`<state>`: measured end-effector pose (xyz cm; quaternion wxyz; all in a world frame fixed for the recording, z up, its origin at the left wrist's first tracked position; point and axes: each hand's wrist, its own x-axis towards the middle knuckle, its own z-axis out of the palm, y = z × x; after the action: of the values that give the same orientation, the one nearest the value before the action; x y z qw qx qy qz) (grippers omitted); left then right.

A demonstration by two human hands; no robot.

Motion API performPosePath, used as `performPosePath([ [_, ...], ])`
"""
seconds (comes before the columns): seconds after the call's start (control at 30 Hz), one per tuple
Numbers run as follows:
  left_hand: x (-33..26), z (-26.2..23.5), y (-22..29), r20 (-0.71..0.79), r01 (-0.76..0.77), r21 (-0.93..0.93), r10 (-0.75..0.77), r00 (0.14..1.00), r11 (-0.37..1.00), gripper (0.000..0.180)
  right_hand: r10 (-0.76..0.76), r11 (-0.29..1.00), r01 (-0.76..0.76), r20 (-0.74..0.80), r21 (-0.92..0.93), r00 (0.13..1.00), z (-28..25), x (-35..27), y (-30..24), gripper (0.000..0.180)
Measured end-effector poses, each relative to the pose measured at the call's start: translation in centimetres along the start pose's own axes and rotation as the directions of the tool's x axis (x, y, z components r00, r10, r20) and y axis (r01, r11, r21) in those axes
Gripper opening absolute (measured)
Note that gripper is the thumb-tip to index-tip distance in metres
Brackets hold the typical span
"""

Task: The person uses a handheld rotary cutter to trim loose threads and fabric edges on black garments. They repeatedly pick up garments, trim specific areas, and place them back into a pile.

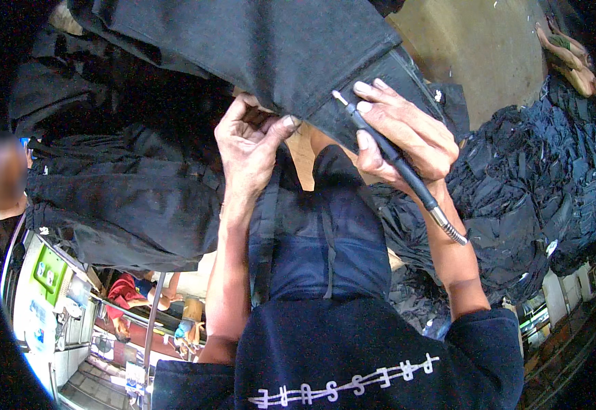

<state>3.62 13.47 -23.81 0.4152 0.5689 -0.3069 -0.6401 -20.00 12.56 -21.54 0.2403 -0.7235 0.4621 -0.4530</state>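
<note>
A dark grey-black piece of cloth (271, 41) with a stitched seam and a folded edge spreads across the top middle, above my lap. My left hand (249, 143) pinches its lower edge between thumb and curled fingers. On the right, my right hand (411, 130) grips a slim black pen-shaped tool (404, 167). The tool has a pale narrow tip and a coiled metal spring at its tail. Its tip points up and left, over the cloth by the seam; whether it touches the fabric I cannot tell.
Large heaps of black fabric lie on the right (517, 184) and left (120, 198). Tan floor (476, 48) shows at the upper right, near another person's bare limbs (571, 58). A person (7, 174) is at the far left; someone in red (124, 294) is lower left.
</note>
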Motion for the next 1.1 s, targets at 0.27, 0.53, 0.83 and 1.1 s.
performPosePath([
  [0.27, 0.1, 0.0, -0.2, 0.009, -0.011, -0.036, 0.011, 1.000, 0.999, 0.033, 0.020, 0.997, -0.025, -0.058, -0.077, 0.998, -0.4, 0.2, 0.3, 0.023],
  [0.53, -0.3, -0.5, 0.0, 0.015, 0.031, -0.006, -0.030, 0.999, 1.000, 0.049, 0.123, 0.974, -0.159, -0.210, -0.163, 0.970, -0.8, 0.4, -0.2, 0.023],
  [0.83, -1.1, -10.5, 9.3, -0.154, -0.026, 0.386, 0.093, 0.984, 0.922, 0.092, 0.612, 0.791, -0.520, -0.447, 0.323, 0.653, -4.6, 1.4, -2.2, 0.043],
  [1.1, 17.9, -15.5, 16.4, -0.211, -0.051, 0.016, 0.054, 0.976, 0.999, 0.101, 0.462, 0.866, -0.499, -0.333, -0.032, 0.822, 1.1, 8.9, -3.8, 0.040],
])
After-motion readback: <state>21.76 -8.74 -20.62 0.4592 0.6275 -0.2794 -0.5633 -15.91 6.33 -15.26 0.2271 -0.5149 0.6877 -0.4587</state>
